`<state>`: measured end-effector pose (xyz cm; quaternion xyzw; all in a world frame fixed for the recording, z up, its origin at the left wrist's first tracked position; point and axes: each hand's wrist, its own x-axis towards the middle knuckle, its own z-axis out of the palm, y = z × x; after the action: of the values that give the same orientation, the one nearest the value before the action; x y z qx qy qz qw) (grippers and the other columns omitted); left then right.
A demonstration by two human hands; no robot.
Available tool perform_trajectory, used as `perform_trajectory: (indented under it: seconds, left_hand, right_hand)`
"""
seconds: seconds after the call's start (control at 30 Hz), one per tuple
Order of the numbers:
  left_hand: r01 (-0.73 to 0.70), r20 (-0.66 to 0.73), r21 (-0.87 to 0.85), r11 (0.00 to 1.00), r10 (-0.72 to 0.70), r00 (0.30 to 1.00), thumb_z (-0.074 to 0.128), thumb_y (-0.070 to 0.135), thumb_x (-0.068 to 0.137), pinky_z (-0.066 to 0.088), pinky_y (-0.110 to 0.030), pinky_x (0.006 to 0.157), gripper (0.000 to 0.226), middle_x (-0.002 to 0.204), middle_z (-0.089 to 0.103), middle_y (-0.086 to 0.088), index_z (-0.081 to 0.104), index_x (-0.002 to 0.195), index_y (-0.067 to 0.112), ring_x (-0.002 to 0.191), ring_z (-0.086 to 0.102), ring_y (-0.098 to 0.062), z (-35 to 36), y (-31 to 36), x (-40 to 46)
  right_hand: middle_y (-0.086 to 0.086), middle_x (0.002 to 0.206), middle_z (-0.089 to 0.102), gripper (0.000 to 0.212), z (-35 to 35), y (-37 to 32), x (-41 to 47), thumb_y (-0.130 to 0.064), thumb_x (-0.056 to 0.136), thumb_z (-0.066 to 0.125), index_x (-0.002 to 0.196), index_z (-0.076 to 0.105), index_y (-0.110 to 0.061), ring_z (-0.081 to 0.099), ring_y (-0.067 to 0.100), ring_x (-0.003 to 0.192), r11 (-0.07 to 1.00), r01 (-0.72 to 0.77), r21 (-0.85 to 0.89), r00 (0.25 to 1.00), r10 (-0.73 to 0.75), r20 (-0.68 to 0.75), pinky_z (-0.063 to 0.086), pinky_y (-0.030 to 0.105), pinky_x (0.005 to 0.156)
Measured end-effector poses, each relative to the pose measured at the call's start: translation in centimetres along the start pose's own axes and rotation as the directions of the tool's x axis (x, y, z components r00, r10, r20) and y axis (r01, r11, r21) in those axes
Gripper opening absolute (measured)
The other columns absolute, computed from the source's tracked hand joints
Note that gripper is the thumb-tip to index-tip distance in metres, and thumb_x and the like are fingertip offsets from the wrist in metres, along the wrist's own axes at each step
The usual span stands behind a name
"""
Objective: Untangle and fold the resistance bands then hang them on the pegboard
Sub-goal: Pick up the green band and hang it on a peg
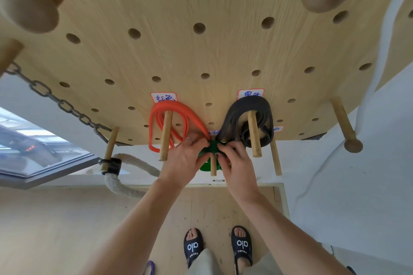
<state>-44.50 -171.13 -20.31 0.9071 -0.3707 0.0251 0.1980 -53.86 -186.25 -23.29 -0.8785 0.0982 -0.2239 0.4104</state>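
Green band (209, 148) sits on a short peg (213, 166) at the pegboard (201, 56) bottom edge, between the orange band (172, 114) and black band (248, 105); left hand (184, 159) and right hand (235, 159) each pinch it

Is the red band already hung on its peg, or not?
Hung: the red band, folded in loops, drapes over a wooden peg; neither hand touches it.

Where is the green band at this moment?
Head view, centre: the green band sits on a short peg between the red band and black band, held by the left hand and right hand.
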Motion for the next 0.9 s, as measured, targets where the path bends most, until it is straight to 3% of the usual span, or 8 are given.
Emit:
perform_trajectory:
  seconds: [0.13,0.27,0.43,0.63,0.77,0.9]
  left_hand:
    - [0.046,0.02,-0.03,0.998,-0.046,0.999,0.067,0.035,0.092,0.058,-0.039,0.06,0.025,0.109,0.064,0.0,0.063,0.113,0.022,0.08,0.066,-0.022,-0.3,0.6,-0.3]
    - [0.076,0.013,-0.046,0.996,-0.076,0.997,0.07,0.02,0.091,0.058,-0.042,0.058,0.03,0.116,0.065,0.002,0.062,0.12,0.02,0.077,0.066,-0.022,-0.7,1.2,-1.5]
    - [0.179,-0.016,-0.083,0.98,-0.181,0.983,0.065,0.015,0.094,0.061,-0.042,0.065,0.032,0.119,0.065,0.003,0.057,0.124,0.023,0.087,0.071,-0.02,-1.2,1.4,-4.8]
    - [0.319,0.053,-0.083,0.944,-0.316,0.947,0.062,0.014,0.097,0.061,-0.04,0.08,0.026,0.118,0.066,0.005,0.062,0.122,0.02,0.096,0.069,-0.011,-2.1,0.1,-9.5]
    - [0.344,0.107,-0.131,0.93,-0.332,0.937,0.061,0.013,0.097,0.059,-0.038,0.085,0.028,0.12,0.066,0.004,0.062,0.125,0.018,0.1,0.067,-0.011,-2.2,0.0,-11.1]
    - [0.336,0.167,-0.146,0.931,-0.311,0.936,0.059,0.019,0.099,0.058,-0.041,0.086,0.032,0.125,0.063,0.004,0.057,0.131,0.02,0.107,0.065,-0.012,-1.8,0.2,-10.4]
  right_hand:
    - [0.005,0.112,0.06,0.025,-0.4,-0.2,0.0,-0.009,0.095,0.066,0.119,0.07,-0.005,0.067,0.02,0.081,1.0,-0.013,-0.011,0.999,0.013,0.035,0.062,0.042,0.078]
    - [0.007,0.117,0.061,0.029,-0.9,-0.4,-0.4,-0.003,0.095,0.063,0.124,0.067,-0.006,0.069,0.023,0.086,0.999,-0.041,-0.018,0.998,0.042,0.056,0.061,0.043,0.083]
    - [0.008,0.123,0.06,0.029,-1.1,-0.7,-1.5,0.0,0.095,0.061,0.123,0.062,-0.007,0.068,0.019,0.089,0.997,-0.076,-0.002,0.997,0.076,0.021,0.061,0.034,0.08]
    - [0.003,0.112,0.056,0.023,-0.2,-1.5,-4.9,0.004,0.093,0.059,0.112,0.055,-0.008,0.062,0.015,0.085,0.98,-0.197,0.016,0.98,0.197,0.003,0.052,0.021,0.069]
    - [0.005,0.114,0.056,0.02,1.1,-2.1,-7.3,0.002,0.094,0.058,0.113,0.055,-0.007,0.062,0.016,0.084,0.95,-0.312,-0.018,0.95,0.312,0.017,0.042,0.009,0.068]
    - [0.004,0.11,0.059,0.019,0.8,-2.0,-8.0,0.001,0.096,0.056,0.112,0.058,-0.008,0.062,0.017,0.089,0.909,-0.414,-0.041,0.91,0.414,-0.005,0.042,0.011,0.072]
